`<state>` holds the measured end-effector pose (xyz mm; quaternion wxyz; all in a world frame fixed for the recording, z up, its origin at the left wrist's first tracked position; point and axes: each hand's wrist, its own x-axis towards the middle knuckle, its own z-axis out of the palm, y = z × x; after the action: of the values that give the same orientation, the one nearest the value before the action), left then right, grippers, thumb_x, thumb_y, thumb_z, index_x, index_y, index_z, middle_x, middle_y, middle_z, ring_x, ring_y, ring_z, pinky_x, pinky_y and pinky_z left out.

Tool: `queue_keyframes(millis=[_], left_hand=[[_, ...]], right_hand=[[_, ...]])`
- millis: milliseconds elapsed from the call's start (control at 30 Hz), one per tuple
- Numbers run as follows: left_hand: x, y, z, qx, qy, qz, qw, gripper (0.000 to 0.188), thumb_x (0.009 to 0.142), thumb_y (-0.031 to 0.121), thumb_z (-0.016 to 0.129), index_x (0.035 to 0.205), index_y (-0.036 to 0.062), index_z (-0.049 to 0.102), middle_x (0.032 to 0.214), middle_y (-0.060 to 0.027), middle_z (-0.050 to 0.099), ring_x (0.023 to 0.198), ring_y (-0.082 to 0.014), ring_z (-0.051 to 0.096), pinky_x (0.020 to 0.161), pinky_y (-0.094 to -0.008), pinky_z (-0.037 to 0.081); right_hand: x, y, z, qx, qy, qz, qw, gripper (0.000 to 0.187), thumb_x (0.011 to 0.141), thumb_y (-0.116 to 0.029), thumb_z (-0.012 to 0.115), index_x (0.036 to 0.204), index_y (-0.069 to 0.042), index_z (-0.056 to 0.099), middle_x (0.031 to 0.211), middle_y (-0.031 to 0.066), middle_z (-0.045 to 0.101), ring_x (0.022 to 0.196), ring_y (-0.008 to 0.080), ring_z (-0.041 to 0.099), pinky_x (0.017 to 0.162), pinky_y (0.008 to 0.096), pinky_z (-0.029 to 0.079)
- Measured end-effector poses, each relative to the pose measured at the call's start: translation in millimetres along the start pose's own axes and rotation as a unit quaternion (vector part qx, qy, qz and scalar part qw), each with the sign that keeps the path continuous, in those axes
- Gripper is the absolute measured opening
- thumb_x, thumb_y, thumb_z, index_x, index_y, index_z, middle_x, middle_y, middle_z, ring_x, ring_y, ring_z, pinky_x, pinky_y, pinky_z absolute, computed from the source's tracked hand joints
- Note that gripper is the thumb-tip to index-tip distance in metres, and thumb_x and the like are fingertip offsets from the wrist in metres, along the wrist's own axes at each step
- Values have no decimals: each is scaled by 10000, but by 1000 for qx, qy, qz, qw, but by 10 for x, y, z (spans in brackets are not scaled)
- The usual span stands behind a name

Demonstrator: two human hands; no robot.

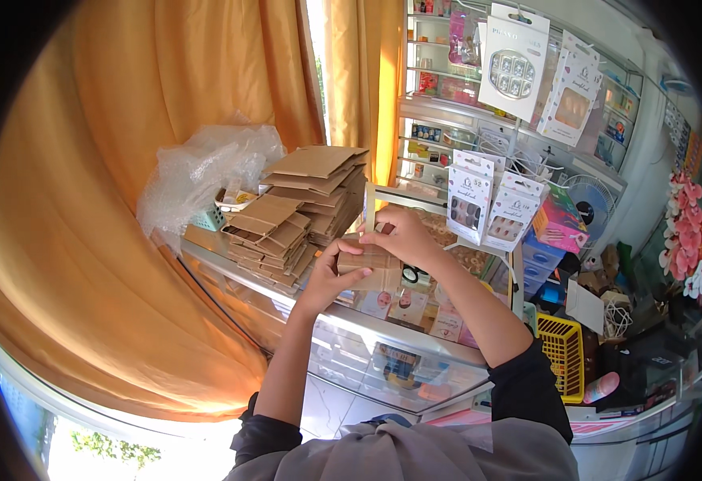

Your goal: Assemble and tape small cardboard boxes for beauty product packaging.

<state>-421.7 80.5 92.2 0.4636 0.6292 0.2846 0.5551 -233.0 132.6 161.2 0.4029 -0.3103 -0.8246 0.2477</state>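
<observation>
My left hand [328, 276] and my right hand [405, 236] together hold a small brown cardboard box [371, 266] above a glass display counter [383, 337]. The left hand grips the box's left side from below. The right hand curls over its top right corner. Just left of the box lie two stacks of flat brown cardboard blanks [303, 208], the nearer stack lower than the far one.
Crumpled bubble wrap [203, 168] and a small teal basket [209, 217] sit behind the stacks. Orange curtains [167, 96] hang at left. Packs of false nails [511, 64] hang on a rack at right. A yellow basket [563, 353] stands beside my right elbow.
</observation>
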Motion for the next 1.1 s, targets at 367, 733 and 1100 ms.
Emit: queue_keyframes(millis=[367,733,1100], left_hand=[[25,11,22,5,6,7,1000,320,808,-10,759,1033,70,546,1135,-52,598,1064,-116,568,923,-283,473],[14,72,47,17,-7,-6,1000,303,832,27,745,1066,73,559,1146,-36,586,1094,-117,551,947,-293,457],[38,11,5,134,-19,89,987,208,818,28,715,1005,60,629,1202,-78,555,1171,-186,519,1014,-313,379]], right_hand=[[-16,-18,12,-1,4,99,995,237,746,-188,817,927,-50,750,827,90,720,694,159,668,646,302,516],[-22,191,84,16,6,109,994,285,794,-252,786,981,-50,716,860,96,725,765,188,688,713,320,520],[-9,200,81,33,-10,89,995,311,836,-271,759,951,8,685,822,112,696,755,179,661,694,324,512]])
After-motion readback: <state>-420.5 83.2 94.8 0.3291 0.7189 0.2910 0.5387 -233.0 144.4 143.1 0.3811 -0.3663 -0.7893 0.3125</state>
